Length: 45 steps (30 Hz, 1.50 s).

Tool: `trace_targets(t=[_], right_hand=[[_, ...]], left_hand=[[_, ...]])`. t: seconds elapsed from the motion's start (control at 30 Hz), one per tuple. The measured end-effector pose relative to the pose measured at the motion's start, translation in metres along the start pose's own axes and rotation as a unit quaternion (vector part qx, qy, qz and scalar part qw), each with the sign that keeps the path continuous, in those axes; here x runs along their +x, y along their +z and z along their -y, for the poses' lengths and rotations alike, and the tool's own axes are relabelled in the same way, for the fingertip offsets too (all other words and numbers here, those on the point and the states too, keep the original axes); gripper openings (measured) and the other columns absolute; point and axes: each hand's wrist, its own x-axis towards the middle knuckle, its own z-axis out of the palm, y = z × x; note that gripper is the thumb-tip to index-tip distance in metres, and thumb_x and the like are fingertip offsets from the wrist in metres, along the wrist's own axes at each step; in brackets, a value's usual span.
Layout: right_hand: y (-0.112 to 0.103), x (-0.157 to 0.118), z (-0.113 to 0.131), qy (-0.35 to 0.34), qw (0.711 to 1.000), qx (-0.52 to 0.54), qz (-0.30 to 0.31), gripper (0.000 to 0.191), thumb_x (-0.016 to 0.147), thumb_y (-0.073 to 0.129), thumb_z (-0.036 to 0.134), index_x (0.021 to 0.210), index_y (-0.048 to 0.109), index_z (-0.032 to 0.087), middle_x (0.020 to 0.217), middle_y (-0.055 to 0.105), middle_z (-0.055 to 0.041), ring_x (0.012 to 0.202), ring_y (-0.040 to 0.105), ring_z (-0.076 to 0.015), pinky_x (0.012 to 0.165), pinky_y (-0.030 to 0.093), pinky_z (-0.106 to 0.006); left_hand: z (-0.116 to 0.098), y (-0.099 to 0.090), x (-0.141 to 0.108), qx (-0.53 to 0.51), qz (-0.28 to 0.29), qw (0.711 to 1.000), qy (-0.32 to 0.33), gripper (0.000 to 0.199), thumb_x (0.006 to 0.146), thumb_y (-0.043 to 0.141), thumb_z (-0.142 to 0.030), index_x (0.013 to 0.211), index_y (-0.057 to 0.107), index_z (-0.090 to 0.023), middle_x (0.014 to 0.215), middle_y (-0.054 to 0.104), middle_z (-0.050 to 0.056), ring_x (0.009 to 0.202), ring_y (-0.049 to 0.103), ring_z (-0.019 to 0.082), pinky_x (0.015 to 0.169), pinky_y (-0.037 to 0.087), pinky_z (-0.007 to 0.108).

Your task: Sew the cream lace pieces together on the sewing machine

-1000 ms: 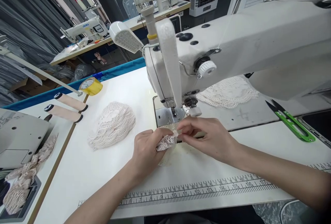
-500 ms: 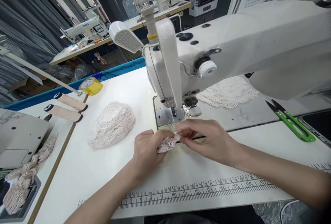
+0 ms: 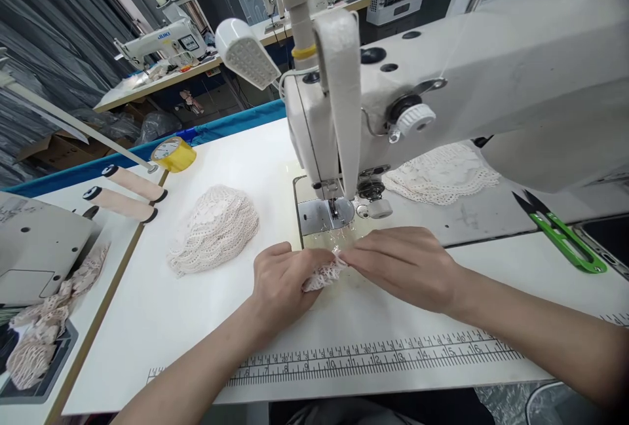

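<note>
Left hand (image 3: 285, 284) and right hand (image 3: 407, 269) are bare, forearms (image 3: 216, 354) too. Dark clothing (image 3: 457, 406) shows at bottom edge, black with greyer part; garment type unclear.

Pale openwork lace (image 3: 325, 277), bunched small, handheld

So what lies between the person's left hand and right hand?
A small bunch of pale lace, seen in the head view: the left hand grips it, and its upper end meets the right hand's fingertips.
</note>
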Motion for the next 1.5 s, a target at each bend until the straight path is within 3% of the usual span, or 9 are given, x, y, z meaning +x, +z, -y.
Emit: trace_targets(t=[0.27, 0.37, 0.5, 0.6, 0.67, 0.8, 1.0, 1.27, 1.5], right_hand=[[-0.013, 0.0, 0.002, -0.142, 0.989, -0.023, 0.024, 0.028, 0.095, 0.04, 0.008, 0.1, 0.067, 0.013, 0.086, 0.072, -0.007, 0.082, 0.066, -0.0174, 0.072, 0.055, -0.031], [-0.012, 0.001, 0.004, -0.142, 0.99, -0.019, 0.018, 0.024, 0.093, 0.045, 0.008, 0.096, 0.068, 0.016, 0.081, 0.072, -0.0043, 0.077, 0.066, -0.0155, 0.069, 0.053, -0.029], [-0.005, 0.007, 0.003, 0.044, 0.995, 0.024, 0.082, 0.012, 0.09, 0.056, 0.012, 0.085, 0.065, 0.019, 0.072, 0.069, 0.0012, 0.061, 0.061, -0.0105, 0.057, 0.047, -0.024], [0.005, 0.01, -0.001, 0.206, 0.962, 0.057, 0.168, 0.013, 0.088, 0.056, 0.014, 0.08, 0.065, 0.019, 0.072, 0.068, 0.0025, 0.059, 0.06, -0.0097, 0.052, 0.041, -0.022], [0.011, 0.011, -0.005, 0.267, 0.943, 0.041, 0.196, 0.014, 0.087, 0.056, 0.014, 0.08, 0.067, 0.02, 0.073, 0.068, 0.0029, 0.058, 0.059, -0.0098, 0.051, 0.038, -0.022], [0.017, 0.011, -0.01, 0.287, 0.934, -0.029, 0.211, 0.015, 0.088, 0.056, 0.021, 0.081, 0.069, 0.019, 0.074, 0.069, 0.0015, 0.052, 0.053, -0.0095, 0.051, 0.031, -0.024], [0.02, 0.009, -0.015, 0.291, 0.932, -0.069, 0.204, 0.014, 0.089, 0.06, 0.026, 0.082, 0.071, 0.021, 0.068, 0.065, 0.0019, 0.054, 0.051, -0.0106, 0.054, 0.03, -0.025], [0.013, 0.003, -0.014, 0.139, 0.966, -0.151, 0.157, 0.022, 0.092, 0.05, 0.017, 0.088, 0.072, 0.019, 0.072, 0.067, 0.0022, 0.056, 0.049, -0.0106, 0.057, 0.03, -0.027], [0.006, 0.001, -0.01, 0.05, 0.958, -0.219, 0.177, 0.022, 0.085, 0.051, 0.009, 0.081, 0.071, 0.017, 0.075, 0.068, -0.001, 0.061, 0.053, -0.0125, 0.058, 0.03, -0.03]], left_hand=[[-0.001, -0.001, -0.004, -0.035, 0.02, 0.999, -0.013, 0.015, 0.094, 0.056, -0.027, 0.105, 0.06, -0.018, 0.067, 0.072, -0.004, 0.041, 0.052, 0.007, 0.046, 0.035, 0.024], [-0.005, -0.003, -0.003, -0.083, 0.049, 0.993, -0.064, 0.01, 0.092, 0.06, -0.024, 0.099, 0.064, -0.019, 0.074, 0.074, -0.003, 0.05, 0.06, 0.008, 0.051, 0.04, 0.023], [-0.011, -0.003, 0.001, -0.145, 0.191, 0.942, -0.234, 0.008, 0.089, 0.062, -0.025, 0.084, 0.069, -0.022, 0.06, 0.067, -0.006, 0.048, 0.056, 0.009, 0.047, 0.038, 0.021], [-0.011, 0.004, 0.002, -0.044, 0.224, 0.934, -0.273, 0.011, 0.084, 0.065, -0.024, 0.073, 0.067, -0.022, 0.05, 0.058, -0.006, 0.043, 0.047, 0.011, 0.046, 0.033, 0.024], [-0.01, 0.009, 0.002, 0.031, 0.193, 0.947, -0.255, 0.008, 0.08, 0.069, -0.025, 0.087, 0.067, -0.021, 0.058, 0.062, -0.004, 0.051, 0.052, 0.014, 0.053, 0.038, 0.028], [-0.008, 0.011, 0.001, 0.113, 0.103, 0.974, -0.167, 0.054, 0.077, 0.075, -0.032, 0.123, 0.053, -0.015, 0.114, 0.066, 0.012, 0.103, 0.059, 0.028, 0.085, 0.045, 0.041], [-0.017, 0.008, -0.002, 0.156, 0.12, 0.98, 0.013, 0.021, 0.089, 0.062, -0.018, 0.11, 0.065, -0.019, 0.112, 0.072, 0.004, 0.109, 0.061, 0.025, 0.094, 0.036, 0.042], [-0.013, 0.01, -0.002, 0.133, 0.153, 0.979, -0.015, 0.03, 0.094, 0.057, -0.027, 0.122, 0.063, -0.019, 0.122, 0.069, 0.006, 0.114, 0.062, 0.027, 0.09, 0.036, 0.044], [-0.007, 0.013, 0.001, 0.161, 0.166, 0.972, -0.03, 0.032, 0.098, 0.049, -0.029, 0.127, 0.06, -0.019, 0.124, 0.067, 0.007, 0.121, 0.058, 0.027, 0.092, 0.034, 0.045]])
